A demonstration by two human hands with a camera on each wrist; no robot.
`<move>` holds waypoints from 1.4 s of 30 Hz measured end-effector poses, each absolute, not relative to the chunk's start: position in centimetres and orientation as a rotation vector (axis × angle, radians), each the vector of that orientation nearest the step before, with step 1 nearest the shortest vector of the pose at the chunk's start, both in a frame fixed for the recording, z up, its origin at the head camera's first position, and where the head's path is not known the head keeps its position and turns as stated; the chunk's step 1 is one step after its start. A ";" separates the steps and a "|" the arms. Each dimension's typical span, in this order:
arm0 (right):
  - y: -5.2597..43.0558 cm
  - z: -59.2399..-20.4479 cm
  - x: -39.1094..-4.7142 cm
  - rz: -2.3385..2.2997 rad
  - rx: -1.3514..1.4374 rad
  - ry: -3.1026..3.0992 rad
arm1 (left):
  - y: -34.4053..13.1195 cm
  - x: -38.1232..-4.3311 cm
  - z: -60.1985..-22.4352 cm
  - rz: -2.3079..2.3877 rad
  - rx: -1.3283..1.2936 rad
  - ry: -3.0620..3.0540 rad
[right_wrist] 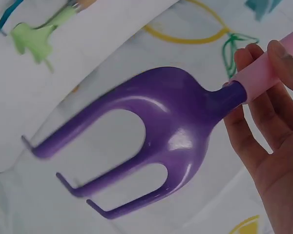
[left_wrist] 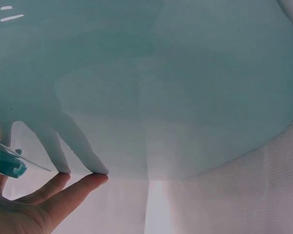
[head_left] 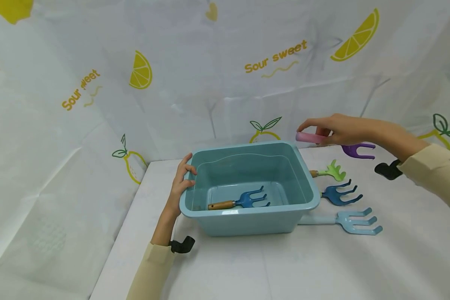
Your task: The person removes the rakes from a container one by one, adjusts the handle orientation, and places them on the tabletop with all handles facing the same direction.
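Note:
My right hand [head_left: 343, 128] holds a purple hand rake [right_wrist: 178, 114] by its pink handle [head_left: 309, 138], raised behind the right rear corner of a light blue plastic basin [head_left: 251, 223]. Its three bent prongs point away from the basin, to the right. My left hand [head_left: 181, 179] grips the basin's left rim, with fingers over the edge; in the left wrist view other fingers [left_wrist: 73, 195] press the outer wall. Inside the basin lies a blue hand rake [head_left: 247, 200] with a wooden handle, prongs to the right.
To the basin's right, a green hand rake [head_left: 333, 171], a dark blue one [head_left: 341, 195] and a light blue one [head_left: 354, 221] lie on the white table [head_left: 240, 266], their handle ends partly hidden by the basin. A lemon-printed white sheet [head_left: 195, 104] hangs behind.

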State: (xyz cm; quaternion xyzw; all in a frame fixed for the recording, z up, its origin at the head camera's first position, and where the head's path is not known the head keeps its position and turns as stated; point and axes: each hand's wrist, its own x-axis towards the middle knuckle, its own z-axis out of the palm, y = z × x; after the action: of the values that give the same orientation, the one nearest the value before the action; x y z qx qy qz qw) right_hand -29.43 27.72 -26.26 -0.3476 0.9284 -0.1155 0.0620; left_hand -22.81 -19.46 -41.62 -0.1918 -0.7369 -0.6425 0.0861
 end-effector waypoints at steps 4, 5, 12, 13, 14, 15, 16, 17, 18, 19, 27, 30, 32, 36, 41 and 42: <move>29.5 -27.2 -30.1 -0.373 -0.980 2.853 | -19.5 -22.8 -41.7 -1.921 -0.577 -2.191; 29.9 -27.4 -30.3 -0.385 -0.964 2.861 | -19.5 -22.8 -41.7 -1.924 -0.579 -2.189; 32.2 -29.3 -31.1 -0.294 -0.861 2.920 | -19.4 -22.9 -41.7 -1.928 -0.579 -2.182; 32.5 -29.6 -31.2 -0.270 -0.846 2.926 | -19.4 -22.9 -41.7 -1.928 -0.577 -2.182; 32.7 -30.0 -31.3 -0.254 -0.837 2.931 | -19.4 -22.9 -41.6 -1.928 -0.576 -2.181; 33.0 -30.3 -31.4 -0.234 -0.824 2.937 | -19.4 -22.9 -41.6 -1.929 -0.572 -2.182; 33.3 -30.7 -31.5 -0.218 -0.814 2.941 | -19.4 -22.9 -41.7 -1.931 -0.569 -2.183; 33.6 -31.0 -31.6 -0.204 -0.796 2.945 | -19.4 -22.8 -41.7 -1.935 -0.568 -2.184; 33.9 -31.4 -31.8 -0.191 -0.781 2.951 | -19.4 -22.8 -41.6 -1.937 -0.568 -2.184; 34.3 -31.8 -31.9 -0.179 -0.780 2.958 | -19.4 -22.8 -41.6 -1.938 -0.566 -2.186; 36.5 -34.2 -32.9 -0.117 -0.759 3.013 | -19.4 -22.7 -41.4 -1.940 -0.567 -2.188; 36.8 -35.0 -33.0 -0.099 -0.684 3.021 | -19.4 -22.8 -41.4 -1.941 -0.566 -2.187; 37.0 -35.6 -32.9 -0.068 -0.661 3.025 | -19.4 -22.8 -41.5 -1.945 -0.569 -2.187; 37.5 -36.7 -32.8 0.036 -0.681 3.037 | -19.4 -22.8 -41.5 -1.957 -0.566 -2.188; 38.1 -37.5 -32.6 0.112 -0.673 3.056 | -19.4 -22.7 -41.4 -1.948 -0.556 -2.193; 38.2 -37.6 -32.6 0.119 -0.660 3.055 | -19.4 -22.7 -41.4 -1.947 -0.557 -2.193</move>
State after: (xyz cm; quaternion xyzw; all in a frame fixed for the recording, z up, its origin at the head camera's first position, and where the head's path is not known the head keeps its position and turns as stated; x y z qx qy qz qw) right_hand -32.55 38.20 -37.57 -0.2111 0.9767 0.0380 0.0071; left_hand -22.74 -19.37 -41.40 -0.1860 -0.7324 -0.6503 0.0784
